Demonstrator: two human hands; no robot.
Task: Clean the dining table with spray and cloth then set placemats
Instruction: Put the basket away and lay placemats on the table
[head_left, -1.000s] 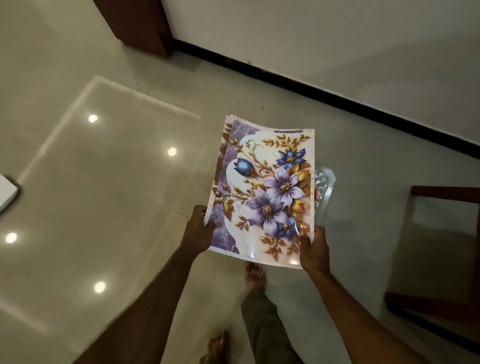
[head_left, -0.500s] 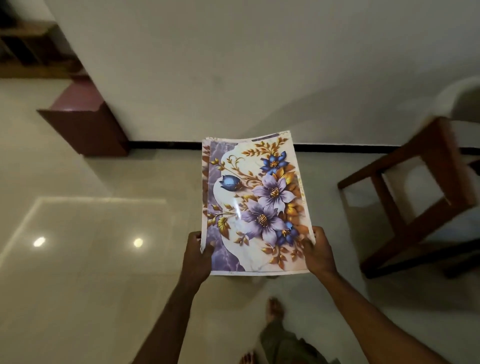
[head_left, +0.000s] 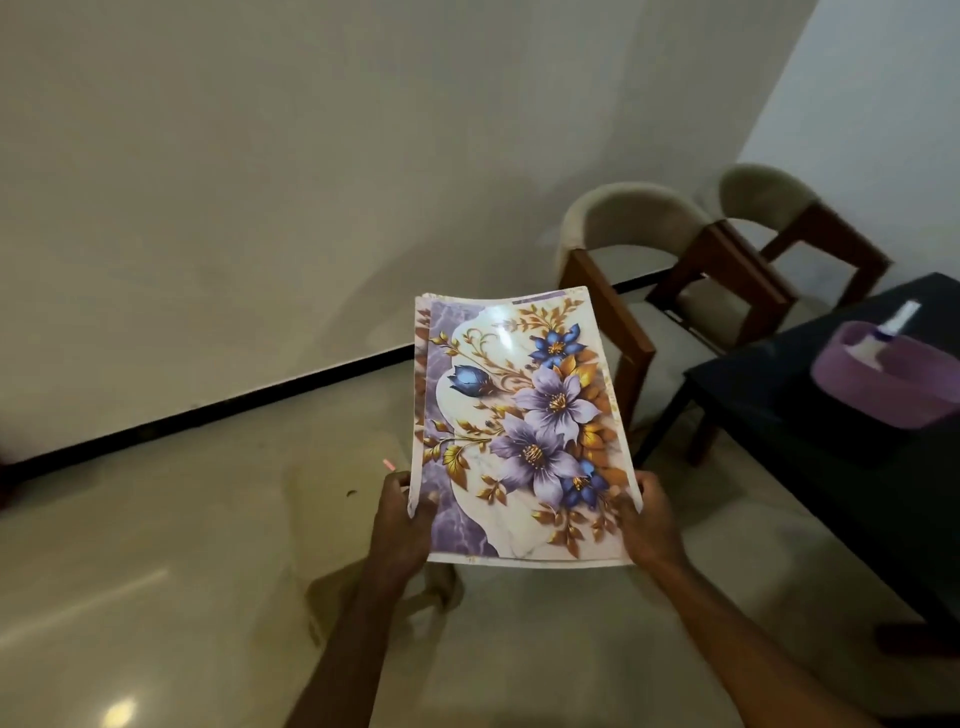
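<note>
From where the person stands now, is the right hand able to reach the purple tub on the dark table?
Probably not yet. The right hand is busy gripping the placemats, and the purple tub sits well off to the right on the dark table. Nothing blocks the path, though.

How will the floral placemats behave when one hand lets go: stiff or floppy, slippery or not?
The floral placemats are probably semi-flexible: they bow sideways between the left hand and right hand, yet the far end does not droop. Their glossy surface shows glare, so they may slip. Layered edges suggest a stack that could fan apart.
</note>
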